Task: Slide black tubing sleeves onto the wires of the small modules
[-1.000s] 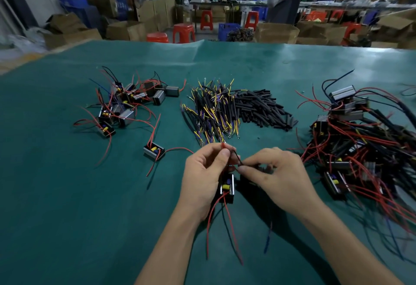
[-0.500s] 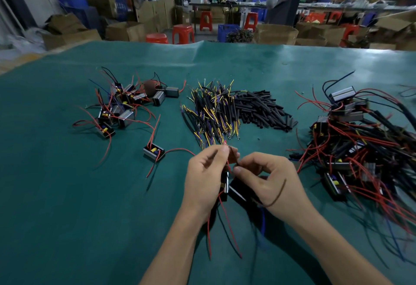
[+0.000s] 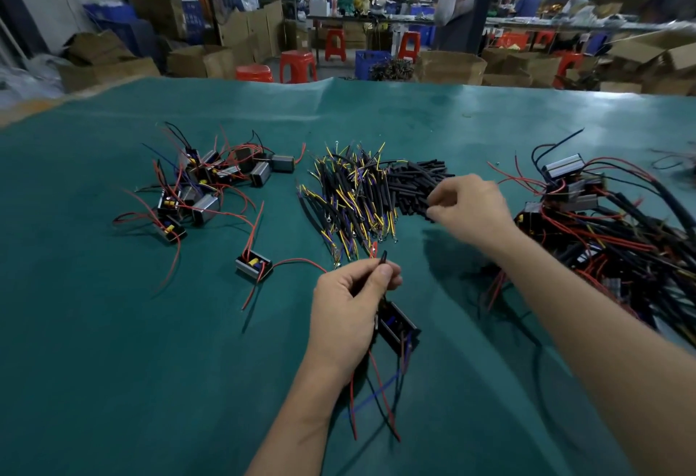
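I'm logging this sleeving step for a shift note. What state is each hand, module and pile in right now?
left hand: pinching a wire tip, module hanging below
held module: lifted, wires dangling
right hand: at the sleeve pile, fingers closing on a sleeve
black sleeve pile: loose heap
yellow-tipped wire bundle: loose, spread on the mat
lone module: lying on the mat, apart
left module pile: heaped
right module pile: tangled heap
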`<state>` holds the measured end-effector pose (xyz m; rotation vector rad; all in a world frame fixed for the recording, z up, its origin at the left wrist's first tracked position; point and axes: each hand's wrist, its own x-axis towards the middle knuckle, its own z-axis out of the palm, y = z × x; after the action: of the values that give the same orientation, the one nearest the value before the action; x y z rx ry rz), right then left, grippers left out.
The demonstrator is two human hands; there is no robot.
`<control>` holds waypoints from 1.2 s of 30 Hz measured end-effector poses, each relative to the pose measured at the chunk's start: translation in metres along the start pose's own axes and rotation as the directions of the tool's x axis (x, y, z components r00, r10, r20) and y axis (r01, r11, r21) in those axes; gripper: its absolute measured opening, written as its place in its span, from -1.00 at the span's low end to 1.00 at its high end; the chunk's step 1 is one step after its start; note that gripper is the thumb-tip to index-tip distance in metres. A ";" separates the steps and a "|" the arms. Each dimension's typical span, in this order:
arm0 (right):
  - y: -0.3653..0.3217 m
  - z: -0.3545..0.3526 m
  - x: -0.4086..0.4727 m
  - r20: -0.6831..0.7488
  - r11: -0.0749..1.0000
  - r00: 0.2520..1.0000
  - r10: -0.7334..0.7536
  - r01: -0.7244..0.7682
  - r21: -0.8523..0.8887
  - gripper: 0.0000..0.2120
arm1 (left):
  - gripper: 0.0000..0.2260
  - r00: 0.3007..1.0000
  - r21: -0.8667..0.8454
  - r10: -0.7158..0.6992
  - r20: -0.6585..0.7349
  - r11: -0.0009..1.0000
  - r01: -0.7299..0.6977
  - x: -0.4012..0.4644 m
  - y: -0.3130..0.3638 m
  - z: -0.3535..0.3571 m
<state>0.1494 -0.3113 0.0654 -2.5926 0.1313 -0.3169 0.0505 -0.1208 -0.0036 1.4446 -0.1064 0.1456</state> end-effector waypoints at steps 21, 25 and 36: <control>0.019 0.021 0.032 0.109 0.983 0.991 0.075 -0.056 -0.173 -0.85 | -0.84 0.999 0.013 -0.018 0.040 1.000 0.017 -0.001 0.006 -0.002; 0.022 0.025 0.028 0.069 0.988 0.998 0.003 0.007 -0.152 -0.92 | -0.84 0.999 0.012 -0.014 0.040 1.000 0.014 -0.002 0.007 -0.001; 0.009 0.019 -0.016 -0.071 0.945 0.997 -0.028 0.049 0.324 -0.82 | -0.85 0.999 0.040 -0.004 0.043 0.999 0.002 0.001 0.002 -0.003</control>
<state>0.1382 -0.3073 0.0419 -2.2602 0.0463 -0.4016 0.0508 -0.1178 -0.0022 1.4882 -0.1370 0.1144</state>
